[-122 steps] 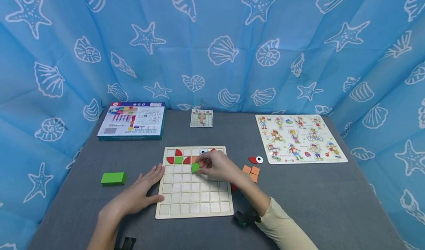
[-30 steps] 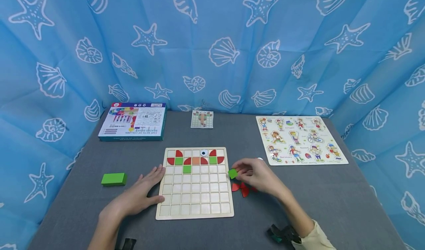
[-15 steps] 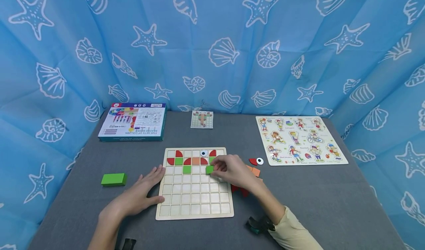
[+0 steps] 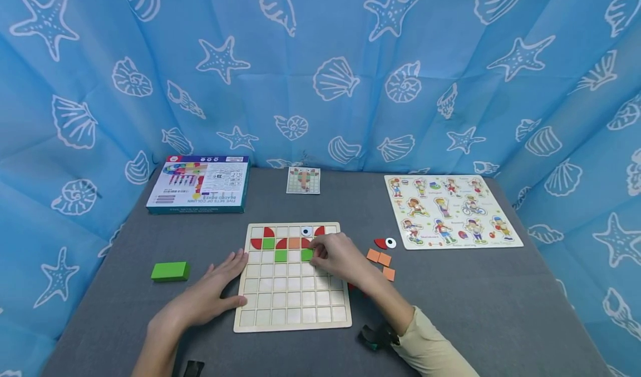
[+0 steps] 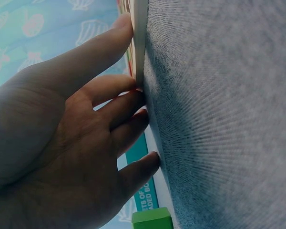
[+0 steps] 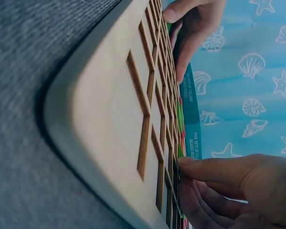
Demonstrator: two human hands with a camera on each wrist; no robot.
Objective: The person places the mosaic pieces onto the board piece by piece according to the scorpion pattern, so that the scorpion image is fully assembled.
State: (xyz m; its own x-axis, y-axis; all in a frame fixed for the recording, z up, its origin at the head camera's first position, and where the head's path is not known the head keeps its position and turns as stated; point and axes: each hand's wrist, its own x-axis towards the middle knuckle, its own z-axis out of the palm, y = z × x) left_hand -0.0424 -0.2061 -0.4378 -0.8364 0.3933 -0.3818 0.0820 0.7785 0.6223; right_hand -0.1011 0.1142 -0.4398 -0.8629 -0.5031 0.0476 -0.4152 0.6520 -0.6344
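A wooden grid board [image 4: 295, 316] lies on the table, its upper rows holding red quarter-circle, green, orange and eye tiles. My right hand [image 4: 340, 257] pinches a green square tile [image 4: 306, 254] at a cell in the third row. Whether that tile sits fully in its cell I cannot tell. In the right wrist view, the right thumb and fingers [image 6: 219, 176] meet low over the board's surface. My left hand [image 4: 215, 288], fingers spread, rests against the board's left edge; in the left wrist view its thumb [image 5: 121, 28] touches the rim.
Right of the board lie orange square tiles [image 4: 384, 259], a red piece [image 4: 381, 243] and an eye tile [image 4: 391, 243]. A green block [image 4: 170, 271] is at left. Behind stand a box [image 4: 197, 188], a pattern card [image 4: 303, 180] and a picture puzzle board [image 4: 453, 213].
A green tile was placed in the third row. My right hand then brought another green tile from the right side leftward over the board to that row. My left hand stayed still.
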